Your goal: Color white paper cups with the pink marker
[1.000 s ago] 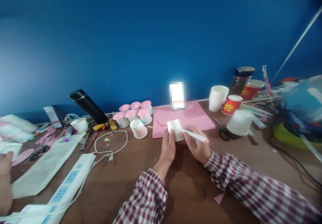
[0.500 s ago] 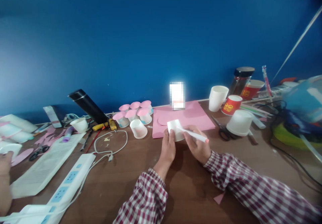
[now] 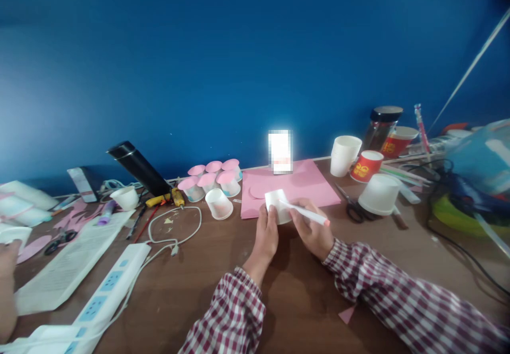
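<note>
My left hand (image 3: 268, 231) is closed round a small white paper cup (image 3: 275, 199), held tilted above the front edge of a pink paper sheet (image 3: 306, 181). In my right hand (image 3: 313, 232) is a white marker (image 3: 308, 214) with a coral-coloured end. Its tip end meets the cup's side, though any mark there is too small to make out. My right fingers partly hide the cup's right side. To the left stands another white paper cup (image 3: 219, 204), in front of several cups topped with pink discs (image 3: 209, 179).
Scissors (image 3: 353, 205), an upturned white tub (image 3: 380, 193) and a red paper cup (image 3: 366, 166) lie to the right. A power strip (image 3: 107, 290), cables and a printed sheet (image 3: 74, 266) occupy the left. Another person's hand (image 3: 8, 269) is at the far left edge.
My hands, the cup and the marker stay almost in place. The other person's hand at the far left has shifted slightly left.
</note>
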